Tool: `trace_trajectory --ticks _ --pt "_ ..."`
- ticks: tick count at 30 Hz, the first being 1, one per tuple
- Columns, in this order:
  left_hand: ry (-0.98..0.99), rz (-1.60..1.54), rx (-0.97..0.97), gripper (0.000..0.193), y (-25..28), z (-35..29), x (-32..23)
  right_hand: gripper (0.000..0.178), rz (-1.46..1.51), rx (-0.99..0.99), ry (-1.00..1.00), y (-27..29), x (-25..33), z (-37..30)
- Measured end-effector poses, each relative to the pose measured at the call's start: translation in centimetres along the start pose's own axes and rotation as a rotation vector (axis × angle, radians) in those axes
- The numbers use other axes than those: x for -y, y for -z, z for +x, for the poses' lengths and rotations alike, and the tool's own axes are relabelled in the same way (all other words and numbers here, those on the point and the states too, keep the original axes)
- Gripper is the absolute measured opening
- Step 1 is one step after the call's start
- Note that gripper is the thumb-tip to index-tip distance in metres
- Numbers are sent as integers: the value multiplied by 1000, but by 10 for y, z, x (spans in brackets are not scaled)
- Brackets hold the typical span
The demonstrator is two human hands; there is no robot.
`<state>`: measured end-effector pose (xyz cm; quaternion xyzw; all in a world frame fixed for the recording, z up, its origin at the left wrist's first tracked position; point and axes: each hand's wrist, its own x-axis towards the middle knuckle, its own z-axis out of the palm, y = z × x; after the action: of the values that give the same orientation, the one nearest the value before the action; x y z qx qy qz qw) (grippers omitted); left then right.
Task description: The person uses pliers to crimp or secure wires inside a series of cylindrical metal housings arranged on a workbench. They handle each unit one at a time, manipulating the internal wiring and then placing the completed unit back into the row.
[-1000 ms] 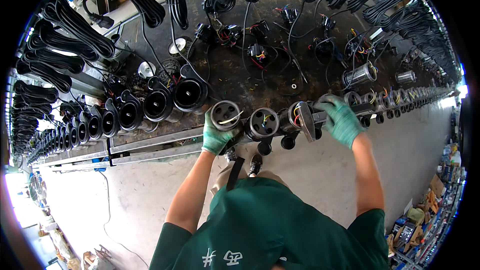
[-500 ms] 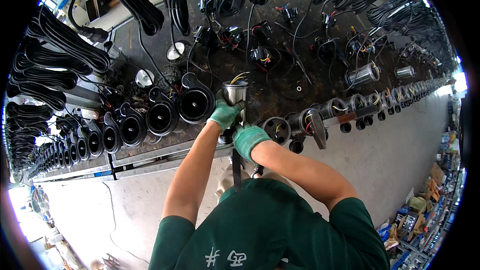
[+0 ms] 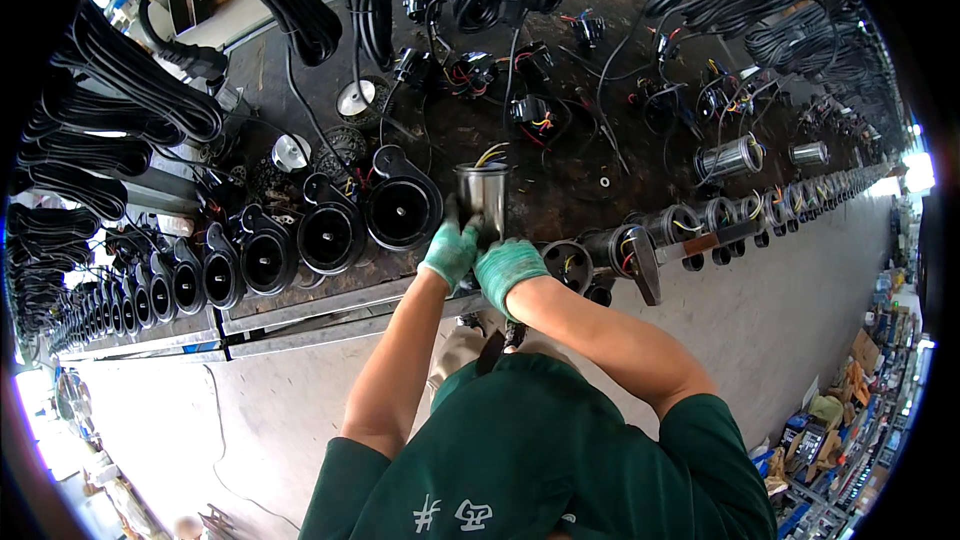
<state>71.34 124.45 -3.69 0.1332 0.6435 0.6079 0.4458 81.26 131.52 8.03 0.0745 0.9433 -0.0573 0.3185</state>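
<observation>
A shiny metal cylinder stands upright at the near edge of the workbench, with yellow and dark wires rising from its top. My left hand, in a green knit glove with dark fingertips, grips its lower left side. Gloved alike, my right hand closes around its lower right side; its fingertips are partly hidden. The cylinder's bottom end is covered by both hands. Just left of them is a round black housing with a curved side spout. On the right sits another wired metal cylinder, its open end facing up.
Black housings line the bench edge leftward, and wired cylinders rightward. A hammer-like tool lies across the right row. Bundled black cables hang over the dark bench. Small wired black parts lie farther back.
My left hand has slid down the cylinder toward its lower end. My right hand has shifted slightly up and right. The cylinder remains upright between them, and the whole view has shifted a little.
</observation>
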Motion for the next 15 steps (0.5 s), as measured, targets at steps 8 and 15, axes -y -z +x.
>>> trace_trajectory --ticks 8,15 --pt "42 -333 -10 53 23 -20 66 48 455 -8 -58 43 -58 18" --pt "-117 -425 -47 57 9 -37 47 42 837 -127 5 49 -97 19"
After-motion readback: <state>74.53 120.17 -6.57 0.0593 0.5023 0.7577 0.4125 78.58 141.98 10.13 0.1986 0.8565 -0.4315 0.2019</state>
